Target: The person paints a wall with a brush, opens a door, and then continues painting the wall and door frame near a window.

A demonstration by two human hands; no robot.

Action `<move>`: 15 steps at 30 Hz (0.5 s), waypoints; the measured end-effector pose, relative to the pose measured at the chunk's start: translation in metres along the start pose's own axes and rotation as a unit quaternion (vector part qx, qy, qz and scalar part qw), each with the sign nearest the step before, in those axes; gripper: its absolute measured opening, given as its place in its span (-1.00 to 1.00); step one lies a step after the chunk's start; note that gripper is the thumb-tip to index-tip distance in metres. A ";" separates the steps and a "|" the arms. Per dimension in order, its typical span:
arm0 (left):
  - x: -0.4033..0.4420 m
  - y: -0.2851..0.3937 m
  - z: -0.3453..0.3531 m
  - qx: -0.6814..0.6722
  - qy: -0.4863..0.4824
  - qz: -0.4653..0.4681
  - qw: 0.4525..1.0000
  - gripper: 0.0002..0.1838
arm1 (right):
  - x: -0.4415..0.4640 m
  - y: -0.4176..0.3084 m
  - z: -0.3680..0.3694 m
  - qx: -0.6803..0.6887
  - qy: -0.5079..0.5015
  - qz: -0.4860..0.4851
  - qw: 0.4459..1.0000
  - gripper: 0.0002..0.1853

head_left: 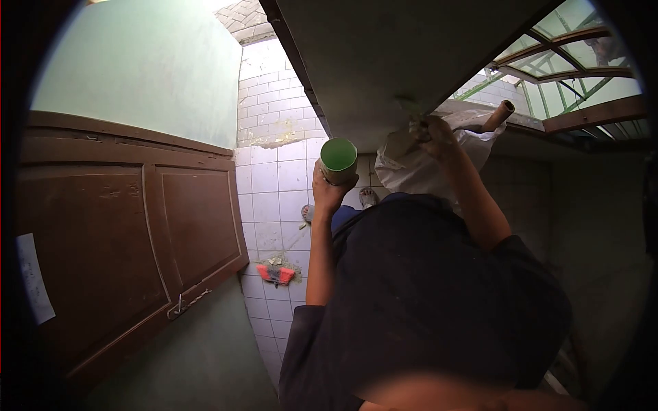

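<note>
My left hand [330, 190] is wrapped round a cup-like container [338, 155] with a green inside, held upright over the tiled floor. Farther right, my right hand [436, 137] is closed on a small tool [410, 109], whose thin end lies against or very near the dark wall [363, 68]. The tool's exact shape is too dim to tell. Just below and beside my right hand is a whitish plastic sheet or bag [411, 168], with a brown rolled object [498, 116] at its right.
A brown wooden door [89, 233] stands at the left by a pale green wall [137, 75]. An orange-red brush head or dustpan [275, 275] lies on the tiles [269, 195] amid debris. At the upper right is a framed window [562, 58]. My feet show below the cup.
</note>
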State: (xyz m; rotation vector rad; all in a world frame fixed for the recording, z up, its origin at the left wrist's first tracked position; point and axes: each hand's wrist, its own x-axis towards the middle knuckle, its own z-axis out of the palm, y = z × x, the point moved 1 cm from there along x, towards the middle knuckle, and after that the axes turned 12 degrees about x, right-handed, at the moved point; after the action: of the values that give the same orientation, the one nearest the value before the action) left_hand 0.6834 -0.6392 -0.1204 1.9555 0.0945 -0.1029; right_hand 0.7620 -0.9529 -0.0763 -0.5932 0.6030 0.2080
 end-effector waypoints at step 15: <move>0.000 0.008 0.004 0.004 -0.025 0.029 0.999 -0.22 | 0.008 0.029 -0.013 -0.022 0.055 -0.037 0.998 -0.81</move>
State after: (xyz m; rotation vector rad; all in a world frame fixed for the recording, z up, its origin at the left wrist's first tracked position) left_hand 0.6837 -0.6457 -0.1145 1.9602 0.0040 -0.1145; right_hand 0.7526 -0.9366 -0.1031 -0.6724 0.6829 0.1189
